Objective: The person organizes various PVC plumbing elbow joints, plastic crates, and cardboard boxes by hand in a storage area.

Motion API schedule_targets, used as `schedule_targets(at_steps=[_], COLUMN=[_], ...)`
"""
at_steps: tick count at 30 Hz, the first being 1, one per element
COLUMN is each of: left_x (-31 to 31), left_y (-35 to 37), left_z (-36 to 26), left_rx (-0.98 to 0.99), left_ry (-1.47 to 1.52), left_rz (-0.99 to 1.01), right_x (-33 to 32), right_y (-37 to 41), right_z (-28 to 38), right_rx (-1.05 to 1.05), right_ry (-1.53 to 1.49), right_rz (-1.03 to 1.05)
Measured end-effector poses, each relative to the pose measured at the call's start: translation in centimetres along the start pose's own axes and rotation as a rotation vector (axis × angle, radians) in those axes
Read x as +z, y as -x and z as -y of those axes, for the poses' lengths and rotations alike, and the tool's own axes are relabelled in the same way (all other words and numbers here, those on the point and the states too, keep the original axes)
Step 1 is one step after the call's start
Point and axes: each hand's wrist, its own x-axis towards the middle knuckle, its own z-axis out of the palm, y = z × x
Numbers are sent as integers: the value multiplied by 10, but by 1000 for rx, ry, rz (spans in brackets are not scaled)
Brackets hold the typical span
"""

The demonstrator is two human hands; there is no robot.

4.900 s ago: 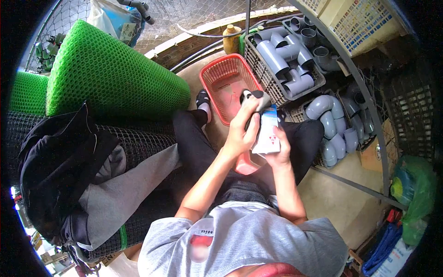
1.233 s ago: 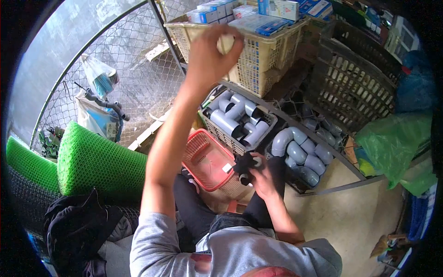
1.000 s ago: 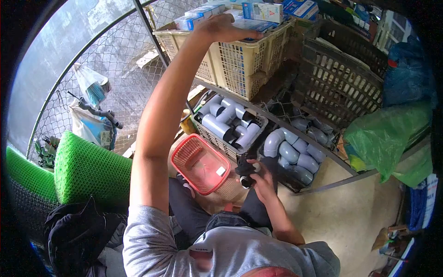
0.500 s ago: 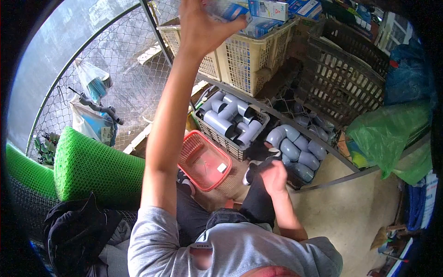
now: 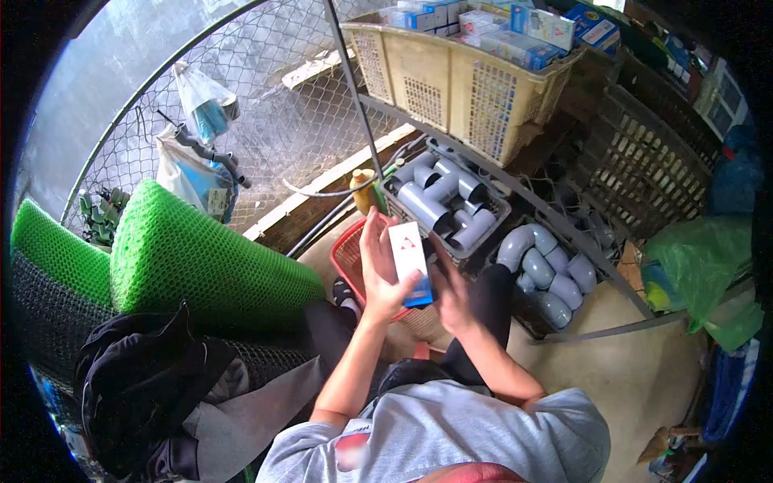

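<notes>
A small white and blue box (image 5: 409,256) is upright in my left hand (image 5: 382,270), with the thumb across its lower front and the fingers along its left side. Close to the box's right side is my right hand (image 5: 453,296), blurred by motion; whether its fingers touch the box cannot be made out. Below and behind the hands sits a red plastic basket (image 5: 347,256), partly hidden by them. Other boxes (image 5: 523,50) fill the top of a large cream crate (image 5: 419,80).
Gray pipe fittings lie in two crates, one (image 5: 425,205) beyond my hands and one (image 5: 551,278) to the right. Green mesh rolls (image 5: 201,249) and a dark jacket (image 5: 137,378) are at left. A metal frame bar (image 5: 547,217) crosses above the crates.
My left hand has come down from the cream crate to above the red basket with a box in it. My right hand has moved left and up beside it. The view has shifted.
</notes>
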Motion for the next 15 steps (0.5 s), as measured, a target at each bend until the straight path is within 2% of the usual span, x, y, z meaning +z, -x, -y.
schedule_targets(at_steps=[1,2,3,5,8,11,13,15], left_x=[-10,-20,-29,-27,-30,-36,-51,-57], left_y=[5,10,18,23,34,44,43,38], left_z=[3,5,5,-19,-38,-31,-17,-20], left_rx=[-76,-123,-257,-297,-383,-336,-403,-421], left_ry=[24,36,159,5,48,-11,163,240], left_rz=[-62,-39,-16,-20,22,-18,-77,-208], right_x=[13,26,35,39,39,47,60,72], right_y=[6,11,15,18,16,10,17,34], right_z=[-5,-9,-10,-4,2,8,8,9], right_rx=[-13,-119,-231,-246,-263,-237,-335,-247], right_ry=[164,258,354,366,392,399,593,561], right_rz=[-23,-40,-58,-15,65,90,106,161])
